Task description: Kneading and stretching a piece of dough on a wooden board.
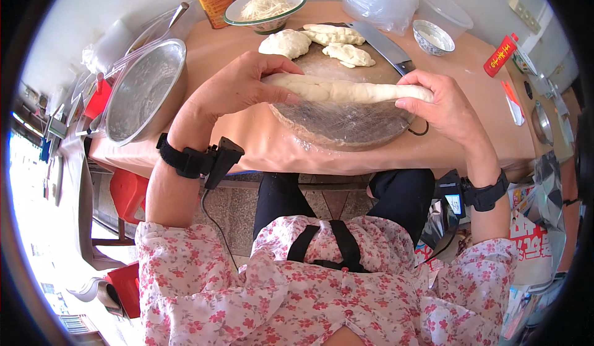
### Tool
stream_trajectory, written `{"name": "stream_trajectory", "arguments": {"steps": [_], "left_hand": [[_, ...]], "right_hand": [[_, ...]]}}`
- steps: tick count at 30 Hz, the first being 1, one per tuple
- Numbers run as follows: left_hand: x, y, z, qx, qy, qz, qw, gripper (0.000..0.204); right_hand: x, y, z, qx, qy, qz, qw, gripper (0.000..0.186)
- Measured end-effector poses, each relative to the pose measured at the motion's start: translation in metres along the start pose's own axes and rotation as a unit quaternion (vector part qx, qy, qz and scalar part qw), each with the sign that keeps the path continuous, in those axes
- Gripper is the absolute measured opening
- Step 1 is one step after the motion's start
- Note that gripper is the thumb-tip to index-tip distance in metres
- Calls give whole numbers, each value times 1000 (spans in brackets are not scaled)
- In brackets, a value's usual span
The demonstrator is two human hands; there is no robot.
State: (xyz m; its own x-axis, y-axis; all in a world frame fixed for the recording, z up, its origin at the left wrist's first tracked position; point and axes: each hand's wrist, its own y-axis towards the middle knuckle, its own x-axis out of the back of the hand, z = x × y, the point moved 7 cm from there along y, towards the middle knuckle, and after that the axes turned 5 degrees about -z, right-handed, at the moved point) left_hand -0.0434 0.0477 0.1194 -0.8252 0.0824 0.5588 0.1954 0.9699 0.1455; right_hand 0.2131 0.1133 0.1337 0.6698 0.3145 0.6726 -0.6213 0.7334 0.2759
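Observation:
A long roll of pale dough [346, 90] is held up level above a round wooden chopping board [346, 126]. My left hand [253, 83] grips its left end, thumb in front and fingers behind. Around the right end, my right hand [436, 98] is closed with the thumb below. Behind the roll, on the far part of the board, lie a rounded dough lump [285, 43] and two more dough pieces, one flattish [334, 34] and one folded [349, 55]. A broad-bladed cleaver [382, 46] rests at the board's far right edge, its dark handle partly behind the roll.
A large metal basin [146, 92] leans at the left. At the back stand a bowl of pale shreds [265, 8], an orange can [214, 0], plastic-wrapped containers [378, 3] and a small bowl of white powder [433, 38]. A red bottle [500, 55] lies at the right.

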Motion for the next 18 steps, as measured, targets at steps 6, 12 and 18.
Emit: {"name": "stream_trajectory", "arguments": {"steps": [6, 12, 18], "left_hand": [[14, -9, -7, 23, -4, -21, 999, 33], [32, -16, -16, 29, 44, -70, 996, 29], [38, -15, -6, 26, 31, -103, 994, 25]], "right_hand": [[11, -3, 3, -36, -5, 7, 999, 21], [21, -3, -7, -16, 3, -21, 1000, 19], [26, -1, -14, -23, 27, -38, 999, 21]]}}
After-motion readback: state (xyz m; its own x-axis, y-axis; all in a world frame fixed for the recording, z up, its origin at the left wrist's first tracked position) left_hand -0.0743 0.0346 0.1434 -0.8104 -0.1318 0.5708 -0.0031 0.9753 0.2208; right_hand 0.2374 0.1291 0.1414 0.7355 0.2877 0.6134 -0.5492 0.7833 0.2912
